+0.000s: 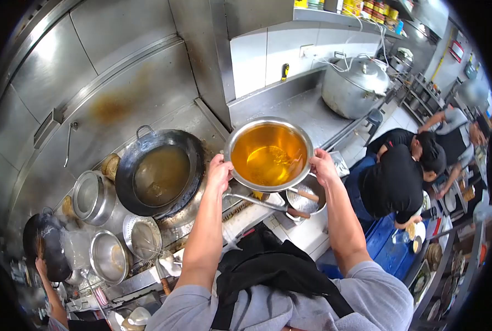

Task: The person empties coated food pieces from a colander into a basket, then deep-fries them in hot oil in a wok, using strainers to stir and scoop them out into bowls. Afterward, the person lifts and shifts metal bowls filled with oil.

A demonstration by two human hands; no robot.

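Note:
A steel bowl of clear amber liquid, which looks like oil, is held level in front of me. My left hand grips its rim on the left side, and my right hand grips it on the right. To the left, a black wok with a loop handle sits on the range with murky brownish liquid in it. Below the bowl, a steel pot has wooden-handled utensils lying across it. The undersides of my fingers are hidden behind the rim.
A large lidded pot stands on the steel counter at the back. Left of me are a strainer, a steel bowl and a second wok with another person's hand near it. Co-workers bend over a table on the right.

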